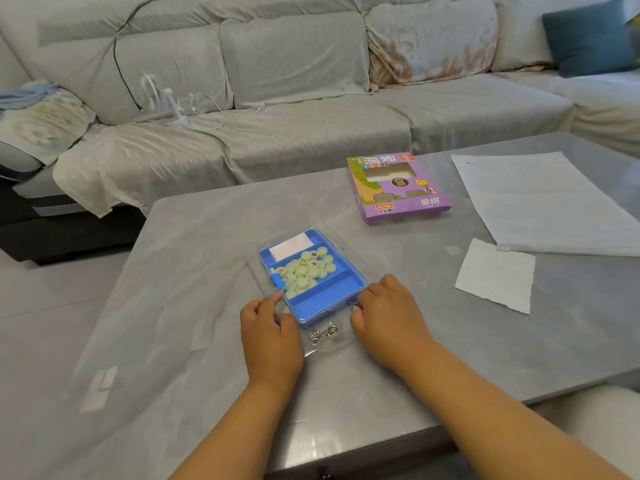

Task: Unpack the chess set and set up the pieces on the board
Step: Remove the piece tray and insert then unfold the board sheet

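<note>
A blue plastic tray (329, 299) in a clear blister cover lies on the grey table (194, 306). Several pale round chess pieces (310, 268) are heaped in its middle compartment, and a white folded paper (291, 247) lies in the far one. My left hand (270, 330) grips the tray's near left edge with curled fingers. My right hand (388, 317) grips its near right corner. A metal wire puzzle (323, 335) sits under the clear cover between my hands. The purple chess box (398, 188) lies farther back on the table.
A large white sheet (554, 202) and a smaller white paper (495, 275) lie on the table's right side. A grey sofa (277, 98) stands behind, with a small white fan (156, 95), cables and a blue cushion (588, 36) on it.
</note>
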Motion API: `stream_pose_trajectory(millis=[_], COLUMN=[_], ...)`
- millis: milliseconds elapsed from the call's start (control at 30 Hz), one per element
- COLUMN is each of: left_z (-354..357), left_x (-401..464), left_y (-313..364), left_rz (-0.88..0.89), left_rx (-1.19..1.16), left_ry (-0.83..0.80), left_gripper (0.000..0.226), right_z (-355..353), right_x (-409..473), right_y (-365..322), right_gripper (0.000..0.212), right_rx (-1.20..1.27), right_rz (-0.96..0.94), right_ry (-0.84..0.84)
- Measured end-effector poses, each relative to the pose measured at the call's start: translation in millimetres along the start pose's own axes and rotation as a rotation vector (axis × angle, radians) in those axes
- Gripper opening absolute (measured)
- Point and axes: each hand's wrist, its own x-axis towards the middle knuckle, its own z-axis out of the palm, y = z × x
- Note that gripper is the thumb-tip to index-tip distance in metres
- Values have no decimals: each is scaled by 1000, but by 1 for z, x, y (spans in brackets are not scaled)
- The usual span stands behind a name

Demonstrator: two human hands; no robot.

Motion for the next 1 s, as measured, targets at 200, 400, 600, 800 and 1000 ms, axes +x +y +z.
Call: stream_pose_trajectory(millis=[200,400,600,800,1000], left_z=[-2,-2,-2,-1,0], left_x=[-1,0,0,0,1], left_y=[4,5,5,5,3], left_rz=[-15,-8,-7,-1,-8], left_rx=[25,32,29,23,12], left_ry=[-8,-13,-16,-21,-20], left_gripper=[34,34,34,33,34], right_z=[10,-5,-25,-24,-27], right_x=[1,18,63,84,93], right_y=[6,12,37,73,89], right_gripper=[36,38,39,15,44], right_rx=[-89,78,653,934,1056], right_rz=[-141,-199,521,917,940], right_ry=[22,-165,-49,-233,-61])
